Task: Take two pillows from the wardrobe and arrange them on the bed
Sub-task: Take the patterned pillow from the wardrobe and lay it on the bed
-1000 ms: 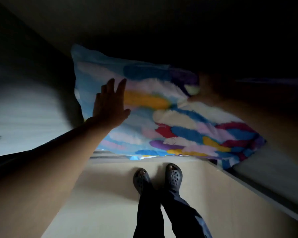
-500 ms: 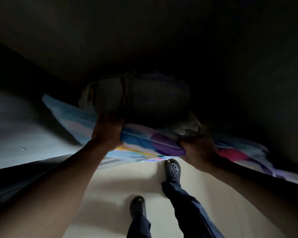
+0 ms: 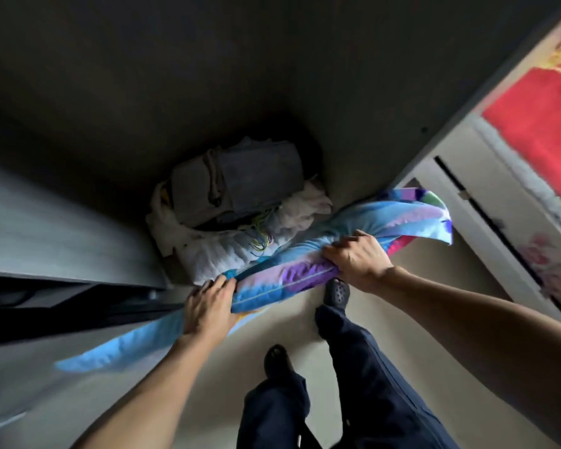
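Observation:
A pillow point(image 3: 292, 273) in a blue, purple and pink patterned case hangs edge-on across the middle of the view, just outside the open wardrobe point(image 3: 143, 108). My left hand point(image 3: 208, 307) grips its lower left part. My right hand point(image 3: 357, 257) clutches its upper edge near the middle. The pillow's far right corner point(image 3: 428, 209) flaps free. A strip of red and yellow bedding point(image 3: 538, 124) on the bed shows at the upper right.
On the wardrobe floor lies a pile of grey folded cloth point(image 3: 240, 183) over white fabric point(image 3: 227, 247). The wardrobe's grey side panel point(image 3: 46, 222) is on the left. White bed drawers point(image 3: 486, 215) run along the right. My legs and dark shoes point(image 3: 337, 293) stand on the beige floor.
The pillow has come down and out of the wardrobe, from flat and raised to edge-on at waist height. Both hands went from pressing on it to gripping it. The bed came into view.

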### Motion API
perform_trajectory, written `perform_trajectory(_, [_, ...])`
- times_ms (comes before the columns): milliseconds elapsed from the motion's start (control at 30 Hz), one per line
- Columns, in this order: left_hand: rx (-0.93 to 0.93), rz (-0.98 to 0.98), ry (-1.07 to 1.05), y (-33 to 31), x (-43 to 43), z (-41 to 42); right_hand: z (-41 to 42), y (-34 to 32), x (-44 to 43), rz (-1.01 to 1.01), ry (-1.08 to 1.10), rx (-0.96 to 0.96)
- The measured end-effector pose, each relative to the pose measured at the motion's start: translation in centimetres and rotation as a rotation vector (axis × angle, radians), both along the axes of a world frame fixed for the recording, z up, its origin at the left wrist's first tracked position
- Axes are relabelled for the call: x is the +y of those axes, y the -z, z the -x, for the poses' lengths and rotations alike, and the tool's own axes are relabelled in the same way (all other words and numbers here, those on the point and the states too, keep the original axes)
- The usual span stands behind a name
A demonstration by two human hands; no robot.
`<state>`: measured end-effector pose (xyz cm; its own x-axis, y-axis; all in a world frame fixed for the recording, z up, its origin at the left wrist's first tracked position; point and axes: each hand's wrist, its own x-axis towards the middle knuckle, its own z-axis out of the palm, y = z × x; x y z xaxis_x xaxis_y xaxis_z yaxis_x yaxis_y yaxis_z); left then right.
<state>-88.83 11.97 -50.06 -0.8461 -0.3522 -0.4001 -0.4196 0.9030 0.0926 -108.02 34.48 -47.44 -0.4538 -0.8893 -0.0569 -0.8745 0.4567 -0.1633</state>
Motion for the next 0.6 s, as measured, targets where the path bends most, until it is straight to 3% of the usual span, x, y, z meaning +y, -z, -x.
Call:
perform_trajectory(267, [0.070, 0.053, 0.226, -10.9, 8.9, -2.4, -3.7, -8.6, 10.9, 0.009, 0.115, 0.053])
perform_trajectory(600, [0.136, 0.092, 0.382, -18.7, 20.0, 3.8, -0.3, -12.8, 24.0, 0.082, 0.248, 0.061])
